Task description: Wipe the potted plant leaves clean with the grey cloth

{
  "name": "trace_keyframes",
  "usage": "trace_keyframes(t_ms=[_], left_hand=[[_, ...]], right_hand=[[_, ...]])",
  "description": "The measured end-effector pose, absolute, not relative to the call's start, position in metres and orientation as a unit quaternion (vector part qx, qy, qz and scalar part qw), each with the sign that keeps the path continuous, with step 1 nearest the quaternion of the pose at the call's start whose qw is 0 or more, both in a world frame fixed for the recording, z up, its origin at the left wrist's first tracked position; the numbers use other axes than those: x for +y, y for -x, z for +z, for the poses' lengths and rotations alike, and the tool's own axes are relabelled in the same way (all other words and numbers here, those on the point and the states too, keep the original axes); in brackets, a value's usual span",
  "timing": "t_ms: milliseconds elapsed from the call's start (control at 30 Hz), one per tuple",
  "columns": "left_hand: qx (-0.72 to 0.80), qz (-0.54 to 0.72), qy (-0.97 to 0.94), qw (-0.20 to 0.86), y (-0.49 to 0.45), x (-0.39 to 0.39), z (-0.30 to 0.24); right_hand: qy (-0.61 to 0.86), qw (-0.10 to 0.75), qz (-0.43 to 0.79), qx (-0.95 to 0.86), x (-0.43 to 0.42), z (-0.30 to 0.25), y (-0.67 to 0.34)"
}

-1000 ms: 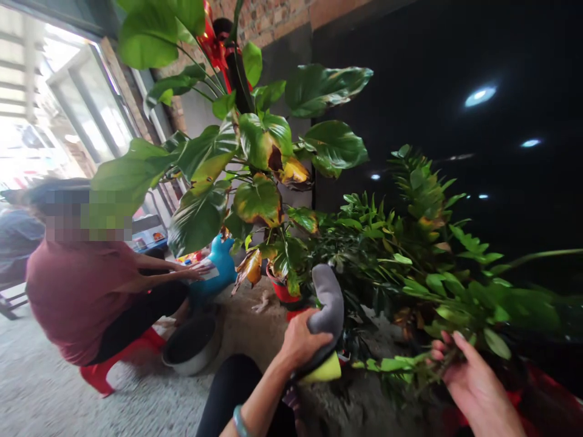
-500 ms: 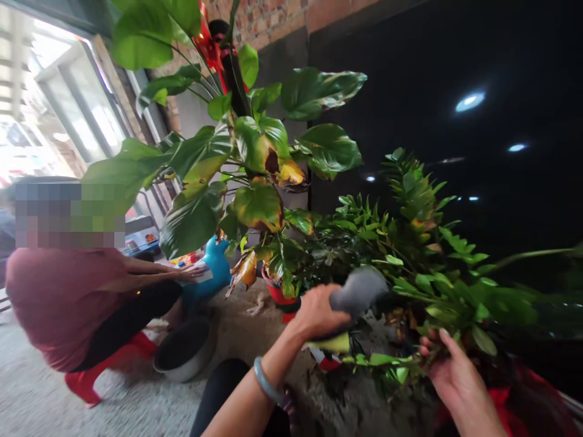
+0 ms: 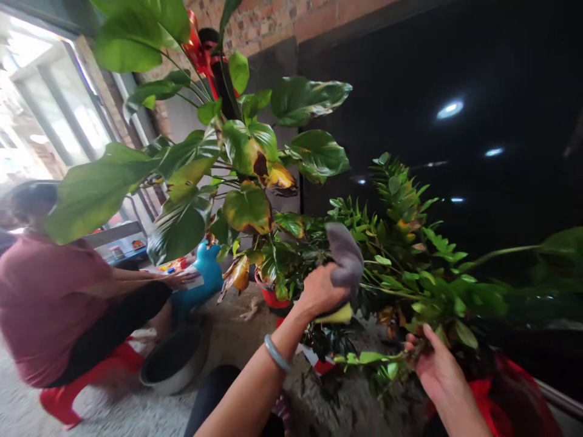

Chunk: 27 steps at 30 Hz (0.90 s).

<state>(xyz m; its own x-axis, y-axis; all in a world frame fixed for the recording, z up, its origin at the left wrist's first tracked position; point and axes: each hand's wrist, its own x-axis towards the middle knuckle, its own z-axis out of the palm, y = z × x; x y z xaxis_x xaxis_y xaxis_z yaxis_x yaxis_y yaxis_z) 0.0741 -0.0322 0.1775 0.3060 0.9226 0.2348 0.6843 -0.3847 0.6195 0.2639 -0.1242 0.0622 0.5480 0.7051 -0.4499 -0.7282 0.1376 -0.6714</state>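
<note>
My left hand (image 3: 322, 291), with a pale bangle (image 3: 276, 353) on its wrist, is closed around a grey cloth (image 3: 345, 255). The cloth is blurred and flares up above my fingers. Something yellow (image 3: 337, 314) shows just under this hand; what it is I cannot tell. Lower on the right, my right hand (image 3: 432, 361) has its fingers curled around a leafy green stem (image 3: 371, 358). The stem stretches left from my fingertips. Glossy green plant foliage (image 3: 410, 279) fills the space behind both hands.
A tall broad-leaved plant (image 3: 246, 206) with browned leaves stands ahead. At left, a person in a maroon shirt (image 3: 50, 285) sits on a red stool (image 3: 86, 376), hands at a blue container (image 3: 204, 273). A grey basin (image 3: 175, 364) is on the floor. Red plastic (image 3: 501, 394) lies at lower right.
The grey cloth has swung from pointing right to standing upright as my left hand turned. My right hand keeps its hold on the stem. The whole view has shifted slightly.
</note>
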Motion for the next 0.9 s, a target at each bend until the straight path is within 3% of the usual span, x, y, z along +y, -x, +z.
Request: trace_keyframes(t_ms=[67, 133, 233, 333, 400, 467, 633, 700, 800, 900], left_hand=[[0.493, 0.151, -0.826, 0.228, -0.066, -0.044, 0.165], [0.476, 0.145, -0.829, 0.258, -0.055, -0.053, 0.164], [0.483, 0.313, -0.774, 0.263, -0.043, -0.054, 0.183], [0.48, 0.493, -0.7, 0.192, -0.05, -0.04, 0.207], [0.477, 0.539, -0.679, 0.143, -0.063, -0.029, 0.211], [0.5, 0.492, -0.701, 0.13, -0.075, -0.025, 0.202], [0.488, 0.148, -0.827, 0.237, -0.073, -0.043, 0.156], [0.463, 0.129, -0.83, 0.284, -0.061, -0.051, 0.15], [0.451, 0.269, -0.788, 0.321, -0.051, -0.05, 0.167], [0.432, 0.452, -0.726, 0.286, -0.064, -0.041, 0.197]], right_hand=[[0.45, 0.757, 0.474, 0.027, -0.126, 0.064, -0.264], [0.448, 0.758, 0.473, 0.024, -0.129, 0.066, -0.266], [0.447, 0.756, 0.477, 0.019, -0.132, 0.067, -0.268], [0.442, 0.752, 0.488, 0.032, -0.131, 0.068, -0.267], [0.441, 0.752, 0.489, 0.025, -0.129, 0.069, -0.265], [0.447, 0.751, 0.486, 0.012, -0.126, 0.069, -0.263], [0.456, 0.747, 0.482, 0.024, -0.128, 0.068, -0.264], [0.46, 0.747, 0.479, 0.027, -0.131, 0.067, -0.266], [0.467, 0.739, 0.484, 0.028, -0.134, 0.068, -0.267], [0.472, 0.729, 0.495, 0.039, -0.133, 0.072, -0.265]])
